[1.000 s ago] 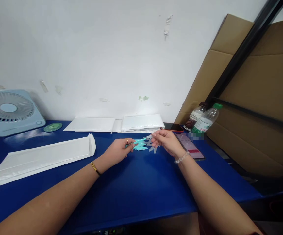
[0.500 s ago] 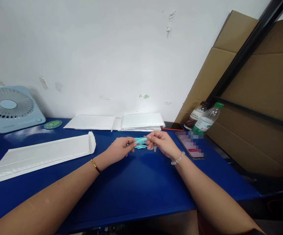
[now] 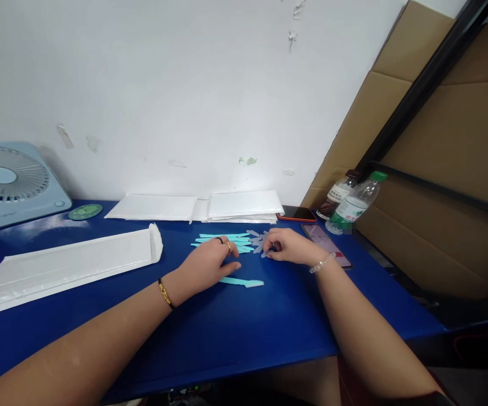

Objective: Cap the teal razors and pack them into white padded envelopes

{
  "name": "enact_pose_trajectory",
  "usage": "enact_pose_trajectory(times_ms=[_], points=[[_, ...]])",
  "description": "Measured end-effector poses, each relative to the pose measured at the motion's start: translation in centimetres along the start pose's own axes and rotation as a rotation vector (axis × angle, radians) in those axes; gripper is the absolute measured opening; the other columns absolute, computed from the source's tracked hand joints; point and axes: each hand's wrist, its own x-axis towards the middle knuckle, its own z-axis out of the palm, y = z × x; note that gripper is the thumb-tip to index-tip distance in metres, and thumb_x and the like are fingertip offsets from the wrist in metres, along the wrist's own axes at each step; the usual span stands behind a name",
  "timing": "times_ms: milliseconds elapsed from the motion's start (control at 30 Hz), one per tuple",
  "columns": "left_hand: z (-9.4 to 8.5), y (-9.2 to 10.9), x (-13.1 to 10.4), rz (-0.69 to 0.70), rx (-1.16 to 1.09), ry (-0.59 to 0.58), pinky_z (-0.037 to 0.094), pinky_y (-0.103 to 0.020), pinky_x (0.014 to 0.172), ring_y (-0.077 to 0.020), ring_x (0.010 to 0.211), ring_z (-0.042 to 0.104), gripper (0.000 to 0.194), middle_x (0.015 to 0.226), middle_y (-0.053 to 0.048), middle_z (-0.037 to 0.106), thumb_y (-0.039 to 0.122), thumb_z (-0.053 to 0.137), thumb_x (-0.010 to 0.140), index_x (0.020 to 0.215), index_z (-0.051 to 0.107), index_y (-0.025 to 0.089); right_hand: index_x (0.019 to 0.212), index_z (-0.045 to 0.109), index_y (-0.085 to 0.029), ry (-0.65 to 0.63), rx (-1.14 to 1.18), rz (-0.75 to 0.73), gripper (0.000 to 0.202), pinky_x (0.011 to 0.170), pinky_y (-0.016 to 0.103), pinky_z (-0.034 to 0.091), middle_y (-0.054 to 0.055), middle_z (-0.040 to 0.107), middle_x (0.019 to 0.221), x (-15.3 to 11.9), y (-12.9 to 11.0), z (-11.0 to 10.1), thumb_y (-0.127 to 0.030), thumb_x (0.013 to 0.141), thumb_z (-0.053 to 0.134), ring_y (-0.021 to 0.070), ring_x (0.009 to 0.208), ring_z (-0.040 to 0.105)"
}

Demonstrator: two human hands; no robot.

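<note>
Turquoise eyebrow razors [image 3: 204, 241] lie side by side in a loose pile on the blue table. My left hand [image 3: 210, 260] hovers over the pile's near side, thumb apart from the fingers, holding nothing visible. Just below that thumb a single turquoise razor [image 3: 248, 282] lies apart, its rear end hidden by the hand. Several clear plastic caps [image 3: 256, 241] are scattered at the pile's right end. There my right hand [image 3: 288, 247] has its fingers curled together, with one clear cap [image 3: 264, 254] at the fingertips.
White padded mailers [image 3: 244, 204] are stacked along the wall, and a long one [image 3: 70, 262] lies at left. A blue fan [image 3: 20, 186] and green disc [image 3: 85, 212] stand far left. Two phones [image 3: 297, 214] and two bottles [image 3: 356, 206] are at right, beside cardboard [image 3: 451, 169].
My hands have moved apart from where they met over the pile. One razor now lies separately in front, and my left hand has let go. My right hand has shifted right, beside the caps.
</note>
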Motion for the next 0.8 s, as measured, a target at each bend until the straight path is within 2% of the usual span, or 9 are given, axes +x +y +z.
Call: enact_pose_trajectory(times_ms=[100, 200, 267, 367, 500, 800], points=[[-0.1, -1.4, 0.5, -0.036, 0.194, 0.101, 0.042, -0.035, 0.079, -0.0252, 0.099, 0.053, 0.022, 0.105, -0.008, 0.060, 0.032, 0.050, 0.086, 0.101, 0.062, 0.020, 0.076, 0.066, -0.015, 0.004, -0.038, -0.010, 0.008, 0.059, 0.022, 0.038, 0.002, 0.058, 0.080, 0.3, 0.0, 0.6, -0.012, 0.071, 0.061, 0.0104, 0.064, 0.051], [-0.1, -2.7, 0.8, -0.079, 0.238, 0.081, 0.042, -0.035, 0.078, -0.0249, 0.096, 0.054, 0.018, 0.099, -0.007, 0.062, 0.029, 0.048, 0.086, 0.091, 0.063, 0.020, 0.071, 0.062, -0.015, 0.028, -0.022, -0.003, 0.005, 0.058, 0.021, 0.037, 0.002, 0.057, 0.078, 0.5, -0.1, 0.9, -0.011, 0.071, 0.058, 0.0099, 0.062, 0.049], [0.0, -3.1, 1.0, -0.107, 0.216, 0.062, 0.042, -0.035, 0.078, -0.0241, 0.093, 0.055, 0.017, 0.095, -0.007, 0.063, 0.029, 0.049, 0.086, 0.087, 0.063, 0.019, 0.074, 0.061, -0.015, 0.060, 0.062, 0.013, 0.004, 0.059, 0.021, 0.038, 0.002, 0.057, 0.076, 0.5, -0.2, 1.0, -0.014, 0.074, 0.057, 0.0102, 0.063, 0.050], [-0.1, -3.2, 1.1, -0.142, 0.184, 0.069, 0.042, -0.034, 0.078, -0.0236, 0.091, 0.056, 0.016, 0.091, -0.008, 0.063, 0.030, 0.051, 0.084, 0.085, 0.062, 0.018, 0.084, 0.060, -0.015, 0.090, 0.281, 0.068, 0.010, 0.057, 0.021, 0.039, 0.001, 0.057, 0.072, 0.5, -0.5, 1.1, -0.019, 0.080, 0.052, 0.0102, 0.061, 0.051], [-0.4, -2.7, 1.1, -0.179, 0.136, 0.072, 0.043, -0.031, 0.074, -0.0221, 0.087, 0.058, 0.016, 0.089, -0.006, 0.064, 0.031, 0.051, 0.084, 0.082, 0.061, 0.019, 0.091, 0.061, -0.015, 0.055, 0.467, 0.090, 0.015, 0.057, 0.022, 0.044, 0.001, 0.059, 0.071, 0.9, -0.8, 1.7, -0.024, 0.082, 0.053, 0.0111, 0.061, 0.057], [-0.3, -2.4, 1.0, -0.187, 0.073, 0.077, 0.043, -0.030, 0.069, -0.0203, 0.083, 0.059, 0.016, 0.088, -0.004, 0.065, 0.032, 0.051, 0.083, 0.082, 0.061, 0.020, 0.093, 0.063, -0.016, 0.071, 0.395, 0.049, 0.017, 0.060, 0.023, 0.046, 0.003, 0.063, 0.073, 1.3, -1.1, 2.7, -0.026, 0.084, 0.052, 0.0119, 0.062, 0.060]])
